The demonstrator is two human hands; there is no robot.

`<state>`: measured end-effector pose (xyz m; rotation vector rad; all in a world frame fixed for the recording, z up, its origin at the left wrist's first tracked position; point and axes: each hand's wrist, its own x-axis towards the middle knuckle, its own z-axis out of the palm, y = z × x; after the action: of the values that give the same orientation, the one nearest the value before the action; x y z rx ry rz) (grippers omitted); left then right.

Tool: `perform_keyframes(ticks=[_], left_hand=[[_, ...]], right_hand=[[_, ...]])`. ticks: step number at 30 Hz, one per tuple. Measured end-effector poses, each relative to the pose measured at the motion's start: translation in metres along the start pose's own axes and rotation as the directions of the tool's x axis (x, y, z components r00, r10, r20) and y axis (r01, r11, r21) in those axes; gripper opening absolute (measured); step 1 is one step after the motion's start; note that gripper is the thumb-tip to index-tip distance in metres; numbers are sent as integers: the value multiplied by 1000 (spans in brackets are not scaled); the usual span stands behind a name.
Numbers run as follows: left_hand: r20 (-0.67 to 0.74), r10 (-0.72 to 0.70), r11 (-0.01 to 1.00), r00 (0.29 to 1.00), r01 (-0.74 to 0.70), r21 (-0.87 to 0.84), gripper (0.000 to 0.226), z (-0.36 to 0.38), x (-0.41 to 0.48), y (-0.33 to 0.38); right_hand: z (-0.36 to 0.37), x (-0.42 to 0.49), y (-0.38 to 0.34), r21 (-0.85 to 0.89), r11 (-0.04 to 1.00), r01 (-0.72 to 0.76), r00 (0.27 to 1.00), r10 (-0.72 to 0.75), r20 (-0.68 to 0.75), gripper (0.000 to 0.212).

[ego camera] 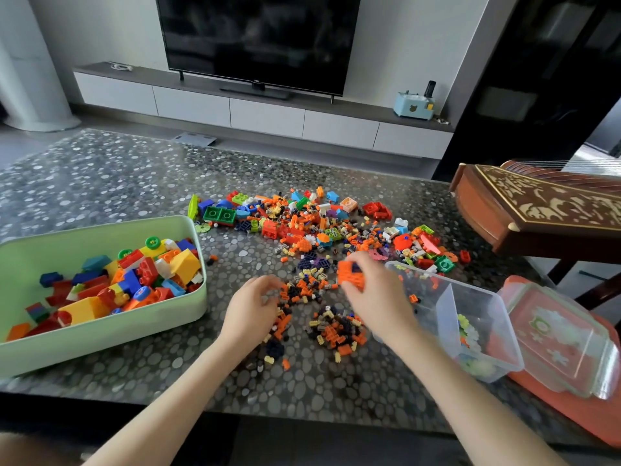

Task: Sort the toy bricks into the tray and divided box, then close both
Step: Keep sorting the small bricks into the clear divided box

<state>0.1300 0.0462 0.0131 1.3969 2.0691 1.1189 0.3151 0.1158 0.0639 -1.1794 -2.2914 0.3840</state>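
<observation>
A pale green tray at the left holds several large coloured bricks. A clear divided box stands at the right with small pieces in its compartments. Between them a heap of mixed toy bricks spreads over the table, with a nearer pile of tiny orange, dark and tan bricks. My right hand grips a clump of small orange bricks just left of the box. My left hand rests with curled fingers on the tiny bricks; what it holds is hidden.
The box's clear lid lies on a red mat at the far right. A carved wooden instrument juts in at the right rear. The pebble-patterned table runs back toward a TV cabinet.
</observation>
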Motion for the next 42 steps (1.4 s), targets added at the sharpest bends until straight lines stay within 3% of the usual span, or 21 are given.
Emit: perform_keyframes(ticks=[3,5,7,9,12,13,15,18,22,25,33,36,39,42], left_hand=[[-3,32,997,999,-32,73,29,-2,-6,-5],[8,90,981,996,-90,174,31,-4,-12,-9],[60,147,955,987,-157,250,42,-4,-20,-13],[128,180,935,975,-211,287,61,-6,-25,-19],[237,194,906,952,-266,330,98,-11,-31,-31],[278,197,886,940,-292,360,103,-12,-33,-35],[342,209,847,916,-345,405,108,-13,-35,-39],[345,184,827,920,-334,451,112,-7,-35,-38],[240,175,776,955,-284,563,108,3,-25,-34],[147,242,709,959,-278,648,94,10,-16,-34],[97,378,674,921,-345,653,41,24,-4,-26],[111,324,673,940,-311,671,35,26,-5,-17],[120,197,649,973,-221,728,38,31,-4,-5],[161,146,580,976,-216,785,39,34,0,4]], right_hand=[[-47,-12,26,-85,983,-163,965,141,-221,19],[-60,-11,45,-262,917,-302,952,277,-129,28],[-59,-10,56,-420,853,-311,930,365,53,35],[-53,-13,56,-485,850,-208,964,261,44,37],[-33,-35,32,-266,964,15,977,-70,-200,32],[-20,-45,19,-202,974,99,972,-138,-192,36],[12,-59,5,-209,953,220,973,-229,-18,49],[56,-62,13,-291,937,193,969,-137,205,66],[72,-39,19,-448,890,86,987,-15,159,64],[76,-26,17,-485,864,135,990,-96,104,54],[84,-10,18,-441,861,252,968,-231,102,11],[82,-8,10,-488,847,211,977,-162,141,16],[85,-7,1,-515,856,47,991,24,129,38],[87,-6,-2,-534,842,74,990,0,138,28]])
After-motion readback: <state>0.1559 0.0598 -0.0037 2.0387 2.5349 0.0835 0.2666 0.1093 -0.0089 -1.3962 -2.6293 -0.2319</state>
